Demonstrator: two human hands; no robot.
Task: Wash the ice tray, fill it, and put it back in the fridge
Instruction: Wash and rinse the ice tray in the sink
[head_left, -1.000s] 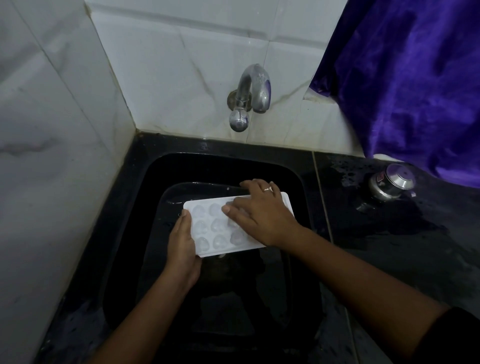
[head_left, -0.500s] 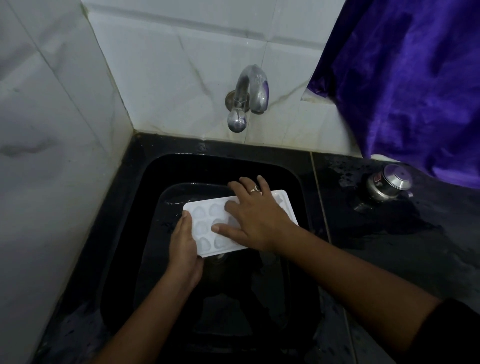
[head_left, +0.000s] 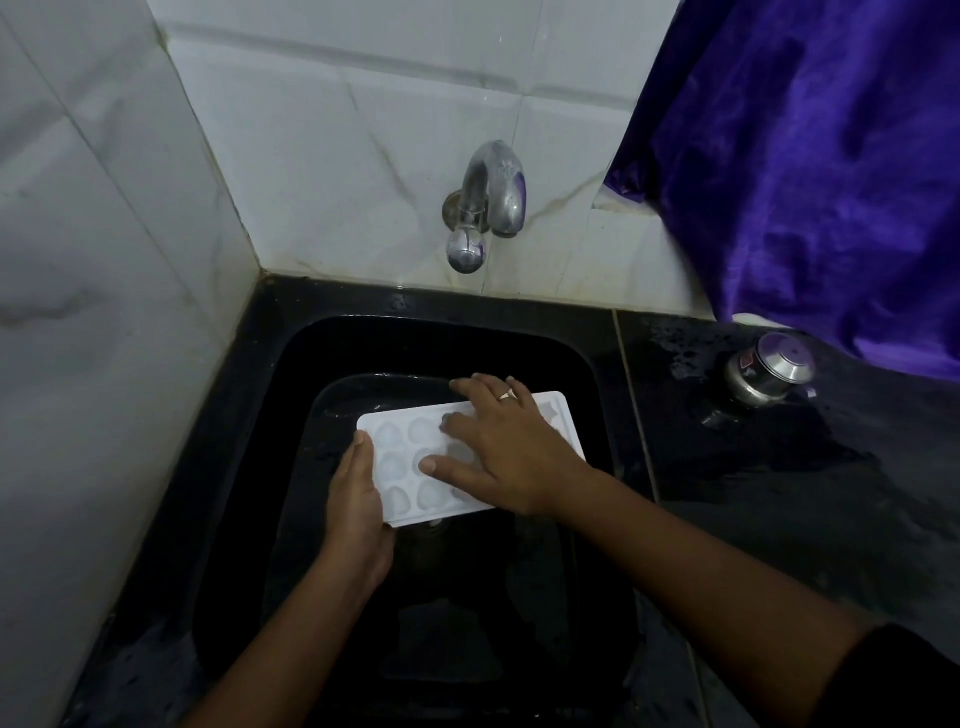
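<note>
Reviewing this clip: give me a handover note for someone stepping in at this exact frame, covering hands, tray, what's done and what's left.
Left hand: holds the ice tray by its left end.
Right hand: spread flat on top of the tray.
Tray: cells up, over the black sink, below the tap. No water stream is visible.
Done: tray is at the sink; washing seems under way.
Left: finish washing, fill the tray, return it to the fridge, which is out of view.

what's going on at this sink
A person is washing a white ice tray in a black sink. The left hand grips the tray's left end; the right hand lies spread flat on its cups. No stream shows from the tap above. A steel container stands on the wet counter.
</note>
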